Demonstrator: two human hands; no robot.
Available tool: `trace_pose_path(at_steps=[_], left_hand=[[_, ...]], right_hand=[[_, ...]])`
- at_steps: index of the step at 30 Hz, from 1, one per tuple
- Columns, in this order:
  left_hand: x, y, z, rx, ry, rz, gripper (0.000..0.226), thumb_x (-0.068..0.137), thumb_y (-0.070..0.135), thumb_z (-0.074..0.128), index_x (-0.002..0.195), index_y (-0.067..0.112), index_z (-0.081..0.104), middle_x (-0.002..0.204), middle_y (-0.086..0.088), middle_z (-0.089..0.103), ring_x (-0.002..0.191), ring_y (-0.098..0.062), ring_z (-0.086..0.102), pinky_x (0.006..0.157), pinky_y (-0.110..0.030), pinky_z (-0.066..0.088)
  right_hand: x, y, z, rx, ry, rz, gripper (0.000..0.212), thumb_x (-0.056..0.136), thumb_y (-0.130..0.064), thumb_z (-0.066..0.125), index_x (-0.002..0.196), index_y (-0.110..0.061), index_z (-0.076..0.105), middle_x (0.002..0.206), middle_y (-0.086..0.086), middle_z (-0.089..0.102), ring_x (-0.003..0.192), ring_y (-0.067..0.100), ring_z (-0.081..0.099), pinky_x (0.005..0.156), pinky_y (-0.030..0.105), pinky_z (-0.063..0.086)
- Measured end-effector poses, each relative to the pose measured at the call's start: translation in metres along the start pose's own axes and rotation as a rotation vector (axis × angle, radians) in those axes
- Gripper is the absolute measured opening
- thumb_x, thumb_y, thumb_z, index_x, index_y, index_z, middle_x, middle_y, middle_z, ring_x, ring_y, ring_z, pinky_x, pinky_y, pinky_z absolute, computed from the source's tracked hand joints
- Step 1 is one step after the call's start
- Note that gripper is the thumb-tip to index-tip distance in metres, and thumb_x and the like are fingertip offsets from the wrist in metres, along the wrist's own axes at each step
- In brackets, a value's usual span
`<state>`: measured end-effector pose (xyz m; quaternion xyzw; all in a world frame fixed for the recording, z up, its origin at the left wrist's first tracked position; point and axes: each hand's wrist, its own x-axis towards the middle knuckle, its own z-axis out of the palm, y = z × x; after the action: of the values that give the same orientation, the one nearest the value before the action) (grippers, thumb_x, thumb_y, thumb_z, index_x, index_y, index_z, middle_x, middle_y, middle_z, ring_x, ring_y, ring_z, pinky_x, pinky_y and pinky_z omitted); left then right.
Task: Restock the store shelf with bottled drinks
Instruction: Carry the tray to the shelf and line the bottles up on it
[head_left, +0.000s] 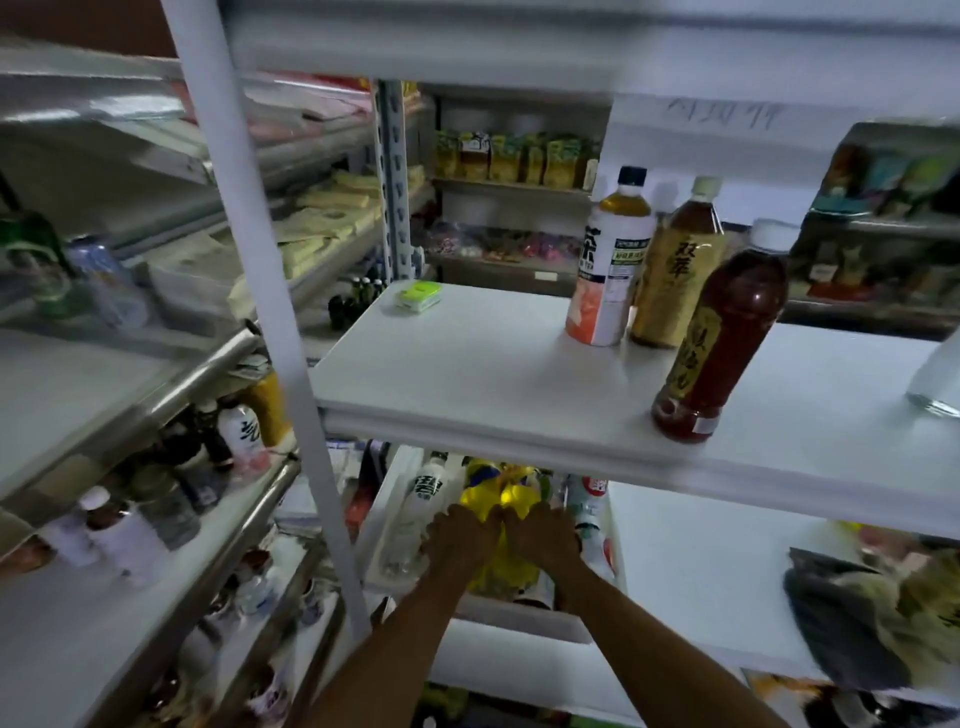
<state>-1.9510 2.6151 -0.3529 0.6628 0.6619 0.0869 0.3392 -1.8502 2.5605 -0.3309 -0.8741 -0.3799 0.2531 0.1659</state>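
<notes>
the white shelf (467, 364) carries three bottles standing upright near its right side. a tea bottle (610, 260) with a white and orange label and a dark cap stands just beside an amber bottle (675, 265) with a cream cap. a dark red bottle (722, 338) with a white cap stands nearer the front edge. below the shelf, the left hand (457, 540) and right hand (545, 540) grip a yellow item (498, 504), too blurred to identify.

Shelf (467, 364) holds 1 white-label tea bottle (608, 270), 1 amber tea bottle (675, 275), 1 dark red tea bottle (722, 332), 1 clear bottle (935, 379), 1 green packet (418, 296); 1 yellow package (498, 499) below.
</notes>
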Motion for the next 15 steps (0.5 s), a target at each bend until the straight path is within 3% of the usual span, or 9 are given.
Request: trace_pose_path(at_steps=[3, 7, 10, 13, 15], left_hand=[[-0.003, 0.003, 0.001, 0.111, 0.019, 0.014, 0.082, 0.088, 0.071, 0.04, 0.136, 0.005, 0.04, 0.137, -0.016, 0.049, 0.126, -0.033, 0.049, 0.103, -0.042, 0.04], [-0.002, -0.004, -0.011, -0.02, -0.109, 0.019, 0.081, 0.095, 0.059, 0.042, 0.145, -0.004, 0.027, 0.146, -0.018, 0.042, 0.132, -0.032, 0.044, 0.107, -0.037, 0.037], [-0.015, -0.013, -0.025, -0.126, -0.107, 0.0, 0.069, 0.097, 0.051, 0.046, 0.138, -0.004, 0.037, 0.139, -0.019, 0.049, 0.126, -0.032, 0.05, 0.101, -0.035, 0.041], [-0.029, -0.02, -0.043, -0.292, -0.125, -0.044, 0.061, 0.098, 0.044, 0.049, 0.135, -0.004, 0.044, 0.137, -0.019, 0.051, 0.122, -0.032, 0.052, 0.097, -0.033, 0.044], [-0.037, -0.032, -0.049, -0.375, -0.127, -0.095, 0.058, 0.098, 0.043, 0.049, 0.133, -0.003, 0.048, 0.136, -0.018, 0.053, 0.121, -0.033, 0.053, 0.099, -0.036, 0.044]], right_hand=[[0.013, 0.003, 0.005, 0.112, -0.019, 0.043, 0.065, 0.087, -0.068, 0.044, 0.124, -0.017, 0.06, 0.128, 0.011, 0.061, 0.119, 0.031, 0.056, 0.098, 0.038, 0.046], [0.025, -0.004, 0.007, 0.147, -0.073, 0.045, 0.074, 0.091, -0.065, 0.043, 0.136, -0.007, 0.049, 0.139, 0.015, 0.051, 0.128, 0.032, 0.049, 0.103, 0.036, 0.039], [0.02, -0.009, 0.007, 0.13, -0.068, 0.056, 0.079, 0.079, -0.075, 0.038, 0.121, -0.011, 0.059, 0.125, 0.014, 0.059, 0.115, 0.035, 0.056, 0.098, 0.043, 0.044], [0.023, -0.009, 0.009, 0.125, -0.116, -0.008, 0.058, 0.084, -0.062, 0.048, 0.104, -0.01, 0.062, 0.113, 0.013, 0.063, 0.107, 0.036, 0.06, 0.094, 0.046, 0.048], [0.019, -0.01, 0.006, 0.125, -0.148, -0.052, 0.056, 0.089, -0.052, 0.051, 0.123, -0.009, 0.057, 0.129, 0.015, 0.057, 0.118, 0.036, 0.055, 0.099, 0.044, 0.046]])
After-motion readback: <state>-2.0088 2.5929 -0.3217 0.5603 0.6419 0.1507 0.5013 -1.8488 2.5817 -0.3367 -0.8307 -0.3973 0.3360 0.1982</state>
